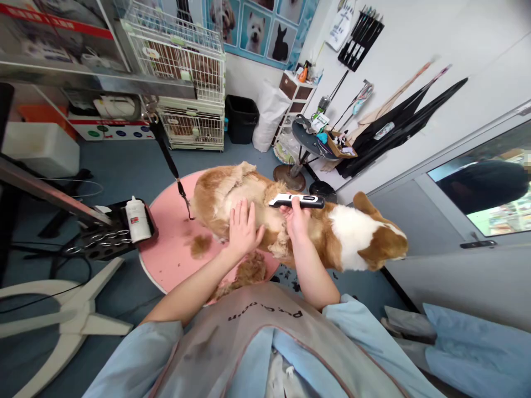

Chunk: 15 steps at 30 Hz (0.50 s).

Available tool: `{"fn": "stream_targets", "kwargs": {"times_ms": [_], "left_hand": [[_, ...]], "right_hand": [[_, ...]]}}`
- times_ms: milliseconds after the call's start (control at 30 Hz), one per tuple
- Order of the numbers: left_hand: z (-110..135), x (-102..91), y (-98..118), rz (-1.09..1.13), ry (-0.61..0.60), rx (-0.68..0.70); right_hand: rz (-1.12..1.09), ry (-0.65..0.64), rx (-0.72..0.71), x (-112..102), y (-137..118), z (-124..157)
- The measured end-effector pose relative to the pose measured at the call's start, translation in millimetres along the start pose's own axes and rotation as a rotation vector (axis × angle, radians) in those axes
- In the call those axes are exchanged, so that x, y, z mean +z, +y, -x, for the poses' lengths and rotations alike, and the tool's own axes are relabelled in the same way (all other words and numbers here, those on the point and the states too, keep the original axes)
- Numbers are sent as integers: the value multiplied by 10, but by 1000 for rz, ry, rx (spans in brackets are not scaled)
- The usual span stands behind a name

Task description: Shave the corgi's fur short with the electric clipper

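A tan and white dog point(319, 221) stands on a round pink table point(166, 243), its head toward the right. My right hand point(297, 220) is closed around a white and black hair clipper point(296, 200), whose head points left against the fur of the dog's back. Lying flat with fingers spread, my left hand point(244, 228) presses on the dog's side near its hindquarters. Fur around both hands is cut short and pale in patches, with loose tufts point(282, 243) on the flank. Clumps of cut hair point(249, 269) lie on the table below the dog.
A black strap point(168, 155) hangs from a metal arm at the table's left. Beside it a white bottle point(138, 220) sits in a black holder. Behind are stacked cages point(191, 124), a black bin point(241, 119) and a small round stand point(311, 141) with tools.
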<state>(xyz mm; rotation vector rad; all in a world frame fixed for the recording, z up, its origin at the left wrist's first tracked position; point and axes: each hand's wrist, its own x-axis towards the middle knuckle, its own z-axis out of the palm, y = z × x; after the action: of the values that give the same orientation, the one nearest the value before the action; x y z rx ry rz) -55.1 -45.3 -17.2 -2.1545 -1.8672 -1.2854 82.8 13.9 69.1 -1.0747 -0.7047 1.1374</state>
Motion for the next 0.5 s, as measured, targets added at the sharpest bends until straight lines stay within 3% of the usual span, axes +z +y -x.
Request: {"fn": "stream_targets", "kwargs": {"times_ms": [133,267,367,500], "left_hand": [[201,-3,210,92,-11,227],[185,10,327,208,-33,366],[42,-3,437,251,-43,437],[-109,59,759,279,-141,619]], "right_hand": [[-35,-54,52,253,70,-55],[-22,-202,76,380,28,-47],[60,-218,-65,135,-198,4],[208,14,-280,-569,-654,35]]}}
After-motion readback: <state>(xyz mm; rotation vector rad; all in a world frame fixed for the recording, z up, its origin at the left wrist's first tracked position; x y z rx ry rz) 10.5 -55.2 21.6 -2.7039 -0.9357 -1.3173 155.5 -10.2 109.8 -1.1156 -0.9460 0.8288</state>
